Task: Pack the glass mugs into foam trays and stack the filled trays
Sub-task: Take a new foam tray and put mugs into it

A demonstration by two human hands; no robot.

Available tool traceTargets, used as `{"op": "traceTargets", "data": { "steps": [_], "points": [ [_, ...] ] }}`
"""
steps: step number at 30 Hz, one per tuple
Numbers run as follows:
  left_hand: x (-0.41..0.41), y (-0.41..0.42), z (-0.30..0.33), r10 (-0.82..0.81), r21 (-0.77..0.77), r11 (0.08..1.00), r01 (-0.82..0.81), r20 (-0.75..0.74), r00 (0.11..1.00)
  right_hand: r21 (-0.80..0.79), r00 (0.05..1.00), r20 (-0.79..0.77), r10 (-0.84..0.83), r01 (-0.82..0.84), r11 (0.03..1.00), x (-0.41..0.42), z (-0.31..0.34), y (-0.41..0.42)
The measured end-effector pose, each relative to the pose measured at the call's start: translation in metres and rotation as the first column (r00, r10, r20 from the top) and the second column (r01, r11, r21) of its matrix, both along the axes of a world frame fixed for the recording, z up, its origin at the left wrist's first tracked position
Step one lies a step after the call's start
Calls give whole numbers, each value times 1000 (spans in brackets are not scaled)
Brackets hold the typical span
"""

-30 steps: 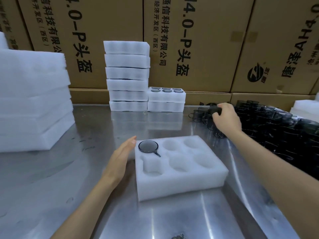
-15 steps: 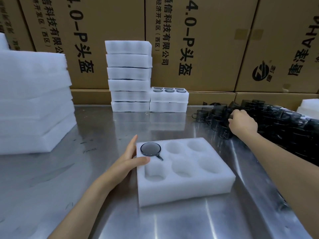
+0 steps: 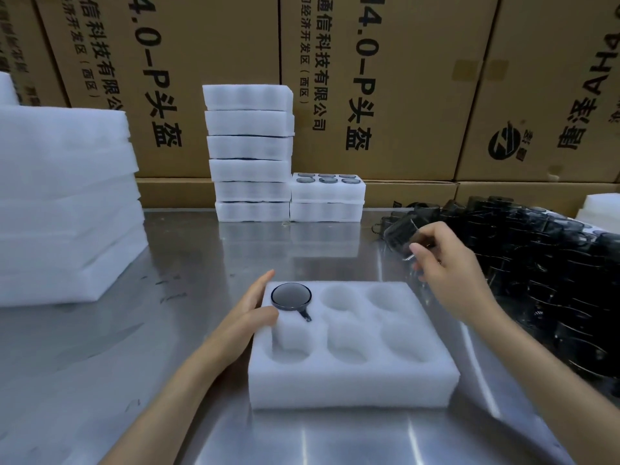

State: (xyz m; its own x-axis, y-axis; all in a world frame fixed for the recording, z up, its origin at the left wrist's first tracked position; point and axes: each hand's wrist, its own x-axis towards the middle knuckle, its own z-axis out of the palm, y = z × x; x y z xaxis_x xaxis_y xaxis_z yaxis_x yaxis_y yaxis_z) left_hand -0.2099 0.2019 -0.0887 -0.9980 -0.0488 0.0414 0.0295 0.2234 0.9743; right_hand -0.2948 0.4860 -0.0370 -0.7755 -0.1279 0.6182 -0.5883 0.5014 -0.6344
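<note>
A white foam tray with six round pockets lies on the steel table in front of me. One dark glass mug sits in its far-left pocket; the other pockets hold nothing. My left hand rests against the tray's left side, thumb on its top. My right hand grips a dark glass mug in the air above the tray's far-right corner. A heap of dark glass mugs lies on the right.
A tall stack of foam trays and a short stack of filled trays stand at the back against cardboard boxes. A pile of foam sheets takes up the left side. Bare steel table lies near me.
My right hand has lifted a mug out of the heap and carried it left toward the tray. My left hand's thumb has settled on the tray's top.
</note>
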Motion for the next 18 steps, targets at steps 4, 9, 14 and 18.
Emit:
{"op": "traceTargets", "data": {
  "steps": [4,9,14,18],
  "points": [
    [-1,2,0,24,-28,999,-24,10,1000,-224,944,226,239,-188,956,23,10,-28],
    [-1,2,-1,38,-34,999,-38,-4,999,-121,937,304,172,-141,983,33,10,-50],
    [0,4,-1,45,-16,999,-46,-33,998,165,965,153,212,-237,958,35,-4,-51],
    [1,6,2,50,-7,999,-51,-48,998,350,979,-7,203,-188,918,37,-6,-50]
  ]
}}
